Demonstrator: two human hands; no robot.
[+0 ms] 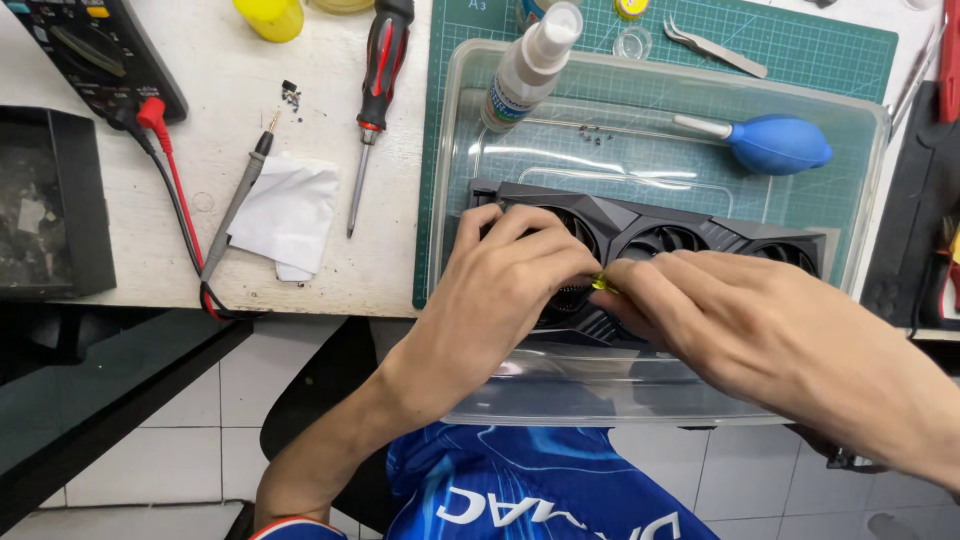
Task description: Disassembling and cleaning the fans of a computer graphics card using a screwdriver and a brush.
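Observation:
A black graphics card with three fans (690,240) lies inside a clear plastic tray (860,130) on a green cutting mat (800,50). My left hand (500,285) rests on the card's left fan, fingers pressing down on its shroud. My right hand (740,320) lies over the card's front edge and pinches a small yellow-tipped tool (600,284) between the fingertips, right where both hands meet. Most of the tool is hidden by my fingers.
In the tray lie a blue air blower (775,143) and a spray bottle (525,70). On the white table to the left are a red-and-black screwdriver (375,90), a white tissue (290,210), multimeter probes (235,205), a multimeter (90,50) and a black box (50,200). Tweezers (715,48) lie on the mat.

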